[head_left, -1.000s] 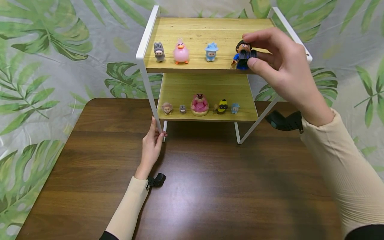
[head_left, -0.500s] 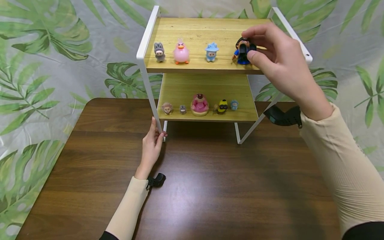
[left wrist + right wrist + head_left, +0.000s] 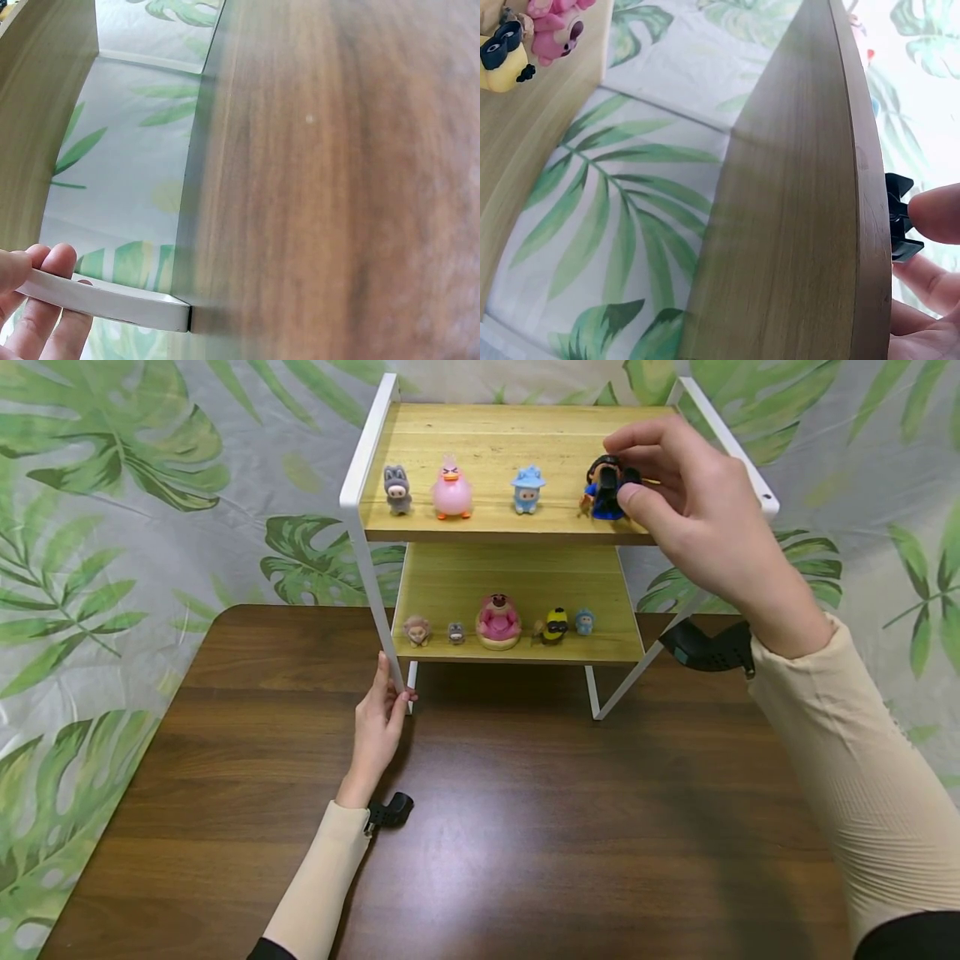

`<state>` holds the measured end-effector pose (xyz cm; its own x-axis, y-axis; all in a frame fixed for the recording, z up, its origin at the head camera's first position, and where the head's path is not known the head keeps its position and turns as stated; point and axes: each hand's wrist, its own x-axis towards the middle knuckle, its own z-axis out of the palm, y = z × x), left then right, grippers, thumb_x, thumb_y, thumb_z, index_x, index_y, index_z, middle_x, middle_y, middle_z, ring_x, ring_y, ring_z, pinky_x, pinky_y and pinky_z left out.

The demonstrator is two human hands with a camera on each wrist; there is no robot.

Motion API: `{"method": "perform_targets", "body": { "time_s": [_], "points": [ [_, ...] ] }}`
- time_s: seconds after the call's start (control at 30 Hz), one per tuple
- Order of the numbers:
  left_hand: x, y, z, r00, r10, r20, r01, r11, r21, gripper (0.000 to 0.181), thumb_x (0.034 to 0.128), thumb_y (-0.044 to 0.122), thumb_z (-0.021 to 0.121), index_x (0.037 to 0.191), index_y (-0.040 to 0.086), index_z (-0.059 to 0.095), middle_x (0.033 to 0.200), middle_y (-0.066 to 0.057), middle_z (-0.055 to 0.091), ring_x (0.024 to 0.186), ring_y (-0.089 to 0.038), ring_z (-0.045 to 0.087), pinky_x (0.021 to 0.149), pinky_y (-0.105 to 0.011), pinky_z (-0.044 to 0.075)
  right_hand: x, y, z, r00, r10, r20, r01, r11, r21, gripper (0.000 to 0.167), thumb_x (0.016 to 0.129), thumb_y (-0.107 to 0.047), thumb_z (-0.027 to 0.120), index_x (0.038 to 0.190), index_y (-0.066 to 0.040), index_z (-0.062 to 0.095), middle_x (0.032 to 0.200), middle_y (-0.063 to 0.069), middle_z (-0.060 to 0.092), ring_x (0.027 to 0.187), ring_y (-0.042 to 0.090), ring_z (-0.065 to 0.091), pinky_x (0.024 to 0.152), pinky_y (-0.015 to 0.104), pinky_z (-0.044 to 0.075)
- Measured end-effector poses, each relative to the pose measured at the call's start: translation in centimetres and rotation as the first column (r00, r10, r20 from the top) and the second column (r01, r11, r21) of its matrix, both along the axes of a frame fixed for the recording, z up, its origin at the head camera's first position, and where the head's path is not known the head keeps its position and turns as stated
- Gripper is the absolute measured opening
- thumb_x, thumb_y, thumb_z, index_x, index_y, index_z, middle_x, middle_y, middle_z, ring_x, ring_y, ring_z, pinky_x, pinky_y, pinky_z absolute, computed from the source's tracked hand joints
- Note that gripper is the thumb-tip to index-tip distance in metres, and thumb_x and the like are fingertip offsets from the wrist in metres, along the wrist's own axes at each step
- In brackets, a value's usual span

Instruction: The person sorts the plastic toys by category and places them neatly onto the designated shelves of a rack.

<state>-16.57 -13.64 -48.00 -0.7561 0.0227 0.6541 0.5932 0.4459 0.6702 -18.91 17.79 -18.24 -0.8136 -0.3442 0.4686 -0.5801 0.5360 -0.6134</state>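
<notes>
My right hand (image 3: 697,514) pinches a dark-haired toy figure (image 3: 607,493) in blue at the front right of the upper shelf board (image 3: 480,431). Its black legs face forward, and a black part of it (image 3: 901,217) shows against my thumb in the right wrist view. Part of the figure is hidden by my fingers; I cannot tell if it bears on the board. Low on the left, my left hand (image 3: 378,722) holds the white shelf leg (image 3: 378,606); the left wrist view shows fingers and thumb around the white bar (image 3: 112,298).
Left along the upper board stand a grey figure (image 3: 397,491), a pink bird (image 3: 452,491) and a blue-hatted figure (image 3: 528,491). The lower board (image 3: 517,568) bears several toys, among them a pink bear (image 3: 498,622) and a yellow minion (image 3: 555,625). Beneath lies a brown table (image 3: 480,827).
My right hand has shifted the dark-haired figure slightly back over the upper board, and its legs have come closer to its body. The left hand stays on the leg.
</notes>
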Motion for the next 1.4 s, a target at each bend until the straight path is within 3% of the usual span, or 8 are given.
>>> {"method": "perform_targets", "body": {
  "time_s": [0.23,0.5,0.7,0.9,1.03,1.17,1.4],
  "points": [
    [0.0,0.0,0.1,1.0,-0.005,0.009,0.005,1.0,0.005,0.096,0.0914,-0.012,0.054,0.148,0.054,0.012,0.083,-0.02,0.059,0.073,-0.032,0.065,0.061,-0.045,0.055,0.0,0.1,-0.2,1.0,0.02,-0.012,-0.021,0.995,-0.096,0.035,0.093,0.001,0.049,0.128,-0.002,0.052,0.13,0.013,0.052,0.122,0.018,0.049,0.103,0.028,0.038],
    [-0.2,-0.1,0.1,1.0,-0.003,0.009,0.003,1.0,0.004,0.097,0.0911,-0.012,0.054,0.148,0.054,0.012,0.082,-0.02,0.059,0.073,-0.032,0.065,0.06,-0.045,0.055,0.7,0.8,-0.7,0.994,0.017,-0.107,-0.039,0.978,-0.205,0.034,0.09,0.008,0.051,0.123,0.001,0.056,0.125,0.006,0.056,0.118,0.02,0.052,0.099,0.029,0.043],
    [-0.2,0.0,-0.1,1.0,-0.006,0.003,0.006,1.0,0.007,0.096,0.0918,-0.012,0.053,0.148,0.054,0.012,0.082,-0.02,0.059,0.073,-0.033,0.065,0.059,-0.045,0.054,1.3,1.4,-1.3,0.994,0.058,-0.097,-0.091,0.919,-0.384,0.031,0.088,0.009,0.054,0.117,0.002,0.06,0.121,0.015,0.056,0.114,0.025,0.054,0.1,0.031,0.042],
    [-0.1,0.0,-0.1,1.0,-0.004,-0.004,0.004,1.0,0.01,0.096,0.0916,-0.012,0.053,0.148,0.053,0.012,0.081,-0.02,0.06,0.072,-0.033,0.065,0.059,-0.045,0.054,2.1,1.9,-2.0,0.979,0.102,-0.177,-0.172,0.877,-0.449,0.025,0.087,0.01,0.053,0.11,0.005,0.061,0.112,0.019,0.06,0.105,0.03,0.057,0.093,0.029,0.047],
    [-0.1,-0.1,-0.1,1.0,-0.003,0.003,0.003,1.0,0.01,0.096,0.0916,-0.012,0.054,0.148,0.054,0.012,0.081,-0.021,0.059,0.072,-0.033,0.065,0.059,-0.045,0.054,2.8,2.1,-2.8,0.976,0.124,-0.181,-0.202,0.835,-0.512,0.024,0.085,0.013,0.052,0.107,0.009,0.061,0.106,0.02,0.061,0.1,0.029,0.059,0.09,0.028,0.048],
    [-0.1,-0.1,-0.1,1.0,-0.003,0.005,0.003,1.0,0.008,0.096,0.0913,-0.012,0.054,0.148,0.053,0.012,0.081,-0.021,0.059,0.072,-0.033,0.065,0.059,-0.045,0.055,3.3,2.2,-3.8,0.972,0.134,-0.195,-0.22,0.813,-0.539,0.022,0.084,0.014,0.053,0.105,0.013,0.06,0.102,0.02,0.063,0.096,0.028,0.062,0.088,0.028,0.049],
    [0.0,0.0,0.0,1.0,-0.006,0.005,0.006,1.0,0.009,0.096,0.0912,-0.012,0.054,0.148,0.053,0.012,0.081,-0.021,0.058,0.072,-0.033,0.065,0.059,-0.045,0.055,3.8,2.4,-5.3,0.965,0.165,-0.202,-0.248,0.818,-0.518,0.021,0.083,0.015,0.054,0.103,0.018,0.06,0.101,0.019,0.065,0.095,0.027,0.062,0.087,0.028,0.049]
  ]
}}
